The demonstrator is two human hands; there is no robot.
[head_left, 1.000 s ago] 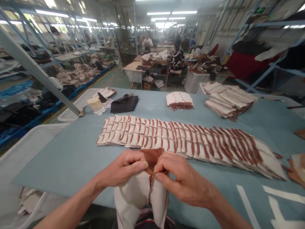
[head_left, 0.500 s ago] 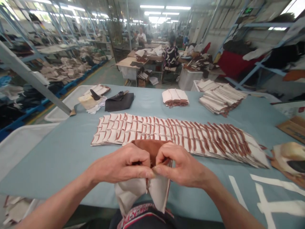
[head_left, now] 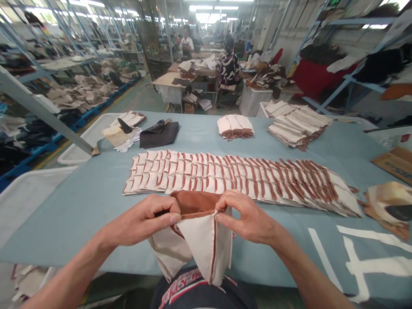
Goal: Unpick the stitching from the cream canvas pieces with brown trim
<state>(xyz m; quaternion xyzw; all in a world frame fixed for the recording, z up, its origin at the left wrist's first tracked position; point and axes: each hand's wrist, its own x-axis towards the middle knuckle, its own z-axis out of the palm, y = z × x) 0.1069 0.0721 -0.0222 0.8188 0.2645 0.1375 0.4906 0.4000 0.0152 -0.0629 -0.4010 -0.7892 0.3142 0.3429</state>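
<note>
Between my hands hangs a sewn fabric piece (head_left: 198, 240), off-white outside with a brown inner face and brown seams. My left hand (head_left: 152, 219) pinches its upper edge on the left, thumb on top of the fold. At the seam on the right, my right hand (head_left: 244, 214) pinches the same edge between thumb and fingers. The edge is stretched between them, and the brown side (head_left: 195, 202) shows behind it. Just beyond lies a long overlapping row of similar off-white and brown pieces (head_left: 206, 171) on the blue-green table (head_left: 83, 210).
At the back stand a small stack (head_left: 235, 125) and a larger pile (head_left: 296, 122) of pieces. A dark folded cloth (head_left: 160, 134) lies back left. White strips (head_left: 325, 257) and a tape roll (head_left: 391, 199) are on the right. A co-worker (head_left: 228, 66) sits beyond the table.
My hands have moved apart from close together, my left hand going left. The edge between them is now spread, and more of the off-white panel and brown side shows.
</note>
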